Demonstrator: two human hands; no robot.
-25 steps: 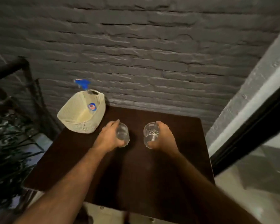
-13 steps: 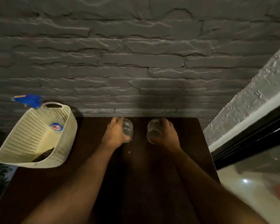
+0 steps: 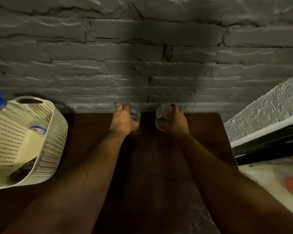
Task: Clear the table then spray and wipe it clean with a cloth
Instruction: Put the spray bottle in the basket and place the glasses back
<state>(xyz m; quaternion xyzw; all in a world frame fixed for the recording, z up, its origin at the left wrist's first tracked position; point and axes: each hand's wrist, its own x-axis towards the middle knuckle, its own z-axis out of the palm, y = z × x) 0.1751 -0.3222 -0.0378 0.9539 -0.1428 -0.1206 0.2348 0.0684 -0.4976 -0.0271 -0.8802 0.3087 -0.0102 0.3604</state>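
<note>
a home nook: a dark wooden table [image 3: 159, 166] pushed against a grey stone-clad wall [image 3: 142, 65], a cream laundry-style basket [image 3: 46, 149] on the table's left.

Dark grey rough stone-brick wall [image 3: 142, 56] fills background. Dark brown desk [image 3: 150, 166] butts against wall. Right of desk: textured grey pillar [image 3: 269, 105], black frame [image 3: 269, 146], pale floor [image 3: 260, 183]. Dim light.

The scene is dim and warm-toned. The dark wooden table [image 3: 159, 166] swallows detail in the lower centre. Soft highlights rake across the grey stone wall [image 3: 142, 56], with a broad shadow band down the middle. The brightest patch is the floor [image 3: 269, 179] at lower right, smeared by blur. The perforated basket [image 3: 54, 141] at left bows with wide-angle distortion.
</note>
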